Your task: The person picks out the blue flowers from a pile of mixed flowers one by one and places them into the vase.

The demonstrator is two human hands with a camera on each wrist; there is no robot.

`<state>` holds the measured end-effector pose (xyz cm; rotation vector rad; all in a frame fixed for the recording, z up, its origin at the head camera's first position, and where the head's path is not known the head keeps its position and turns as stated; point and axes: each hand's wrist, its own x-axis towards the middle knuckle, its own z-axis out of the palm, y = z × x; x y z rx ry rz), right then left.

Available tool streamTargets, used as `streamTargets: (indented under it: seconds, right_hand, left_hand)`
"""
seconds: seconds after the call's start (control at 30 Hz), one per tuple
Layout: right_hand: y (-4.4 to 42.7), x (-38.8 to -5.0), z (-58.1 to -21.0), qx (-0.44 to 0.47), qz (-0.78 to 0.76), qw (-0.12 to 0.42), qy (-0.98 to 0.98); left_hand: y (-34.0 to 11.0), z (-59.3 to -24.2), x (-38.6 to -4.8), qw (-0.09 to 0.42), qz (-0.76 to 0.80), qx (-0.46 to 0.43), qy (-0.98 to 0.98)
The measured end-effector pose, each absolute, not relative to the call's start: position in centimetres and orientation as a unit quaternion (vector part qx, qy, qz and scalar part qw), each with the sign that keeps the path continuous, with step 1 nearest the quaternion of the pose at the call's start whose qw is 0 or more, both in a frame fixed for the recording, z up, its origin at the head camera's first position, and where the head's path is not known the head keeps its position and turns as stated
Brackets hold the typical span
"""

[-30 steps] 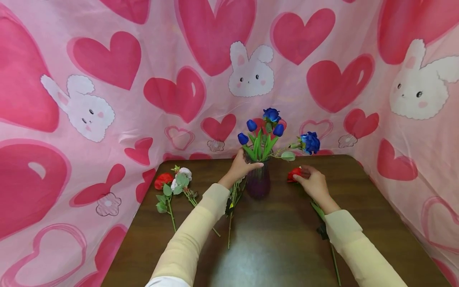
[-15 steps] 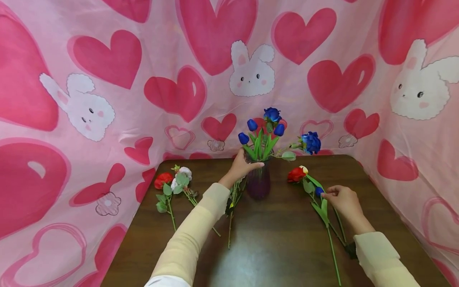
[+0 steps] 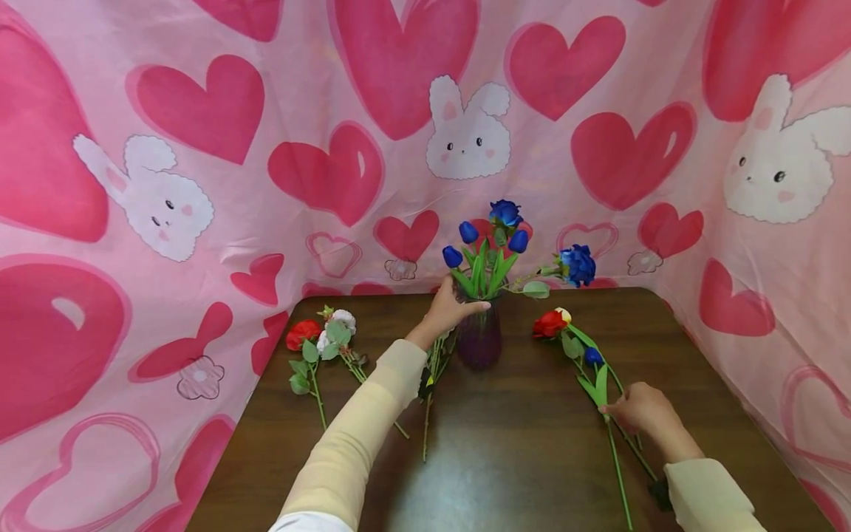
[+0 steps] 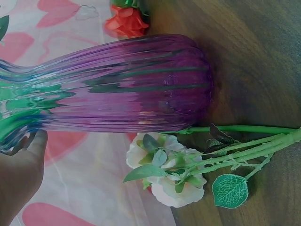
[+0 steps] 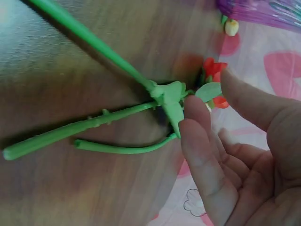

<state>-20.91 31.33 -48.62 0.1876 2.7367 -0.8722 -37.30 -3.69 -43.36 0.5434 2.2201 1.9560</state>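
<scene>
A purple ribbed glass vase stands upright towards the back of the table. It holds blue tulips and blue roses. My left hand grips its neck, thumb across the front; in the left wrist view, part of that hand shows at the left edge. On the right lie a blue tulip, a red rose and a pale flower, their stems crossing. My right hand is at the blue tulip's stem; in the right wrist view, thumb and index finger are apart beside its leaves.
Left of the vase lie another red rose and white roses. More stems lie partly behind my left forearm. A pink heart-patterned cloth hangs behind the brown wooden table.
My right hand has left the red rose, moved towards me past the blue tulip's bloom and come down to its stem. The left hand stays on the vase.
</scene>
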Motion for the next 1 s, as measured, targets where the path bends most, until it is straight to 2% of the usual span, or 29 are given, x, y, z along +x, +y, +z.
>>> streamTargets:
  seconds: [0.13, 0.4, 1.0]
  right_hand:
    - [31.4, -20.5, -48.9, 0.062, -0.29, 0.169, 0.94]
    - [31.1, -19.7, -49.8, 0.063, -0.293, 0.229, 0.926]
    - [30.4, -17.7, -51.2, 0.082, -0.304, 0.276, 0.908]
  left_hand:
    - [-3.7, -43.3, -37.2, 0.069, 0.646, 0.182, 0.738]
    - [-3.6, -43.7, -37.2, 0.037, 0.64, 0.189, 0.744]
    - [-3.6, -43.7, -37.2, 0.042, 0.654, 0.192, 0.73]
